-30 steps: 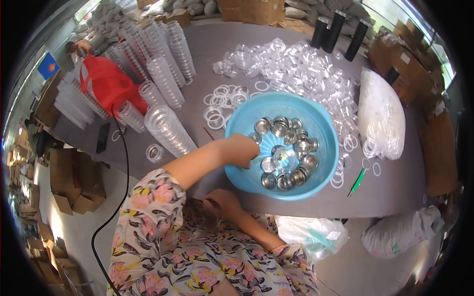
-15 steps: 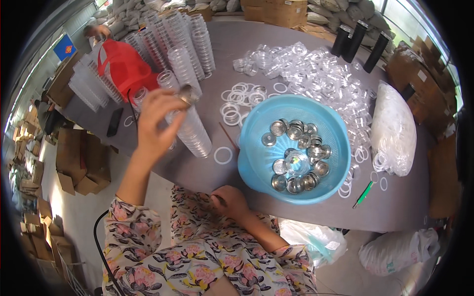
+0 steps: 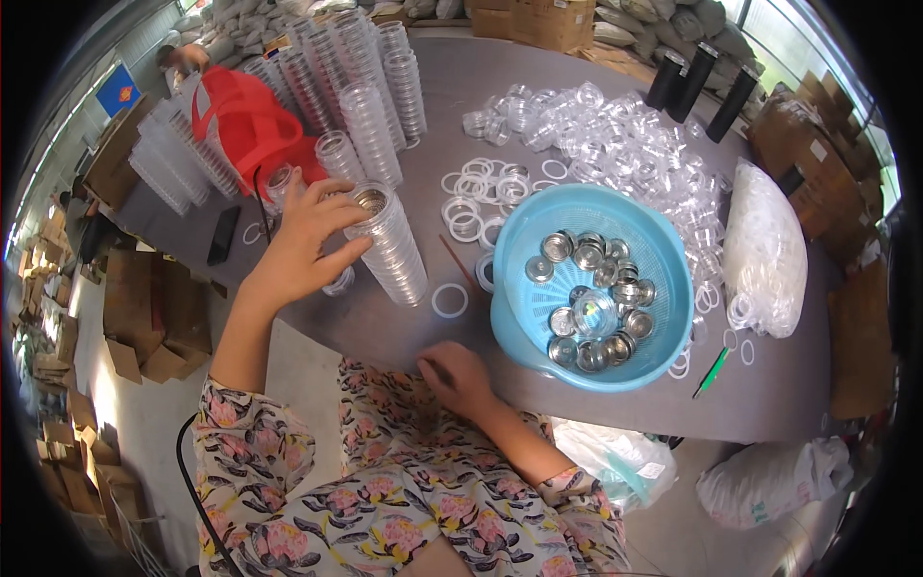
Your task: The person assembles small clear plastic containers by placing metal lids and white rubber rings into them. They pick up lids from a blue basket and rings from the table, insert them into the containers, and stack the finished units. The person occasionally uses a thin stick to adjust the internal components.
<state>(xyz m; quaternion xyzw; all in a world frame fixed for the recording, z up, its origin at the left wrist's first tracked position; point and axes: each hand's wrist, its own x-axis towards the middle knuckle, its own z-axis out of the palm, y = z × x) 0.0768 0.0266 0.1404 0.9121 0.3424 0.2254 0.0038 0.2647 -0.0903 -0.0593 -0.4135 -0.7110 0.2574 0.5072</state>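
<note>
Left hand (image 3: 306, 240): mine, fingers spread and curled round the top of the leaning jar stack (image 3: 387, 245); thumb on the near side, fingertips at the rim. A light wrap, not a hard squeeze.
Top jar: a metal lid (image 3: 370, 200) sits in its mouth, just past my fingertips. I cannot tell if it is fully seated.
Right hand (image 3: 460, 377): mine, resting palm down on the tabletop (image 3: 404, 327) at the near edge, fingers loosely curled, holding nothing that I can see.
Stack: clear jars nested in a slanting column, its base toward my right hand, its top under my left. It looks likely to slide if pushed sideways.
How to do it well, as I judge: press straight along the stack's axis, not across it; keep the thumb as a stop on the near side; feel the lid sit level before letting go.
Supply: blue basin (image 3: 663, 288) of metal lids lies right of the stack, beyond my right hand, within easy reach.
Loose rings: one white ring (image 3: 449, 300) lies on the tabletop between stack and basin, more beyond it; keep the wrist clear of them.
Risk: neighbouring jar stacks (image 3: 370, 96) stand close beyond my left hand; a wide elbow could tip them.
</note>
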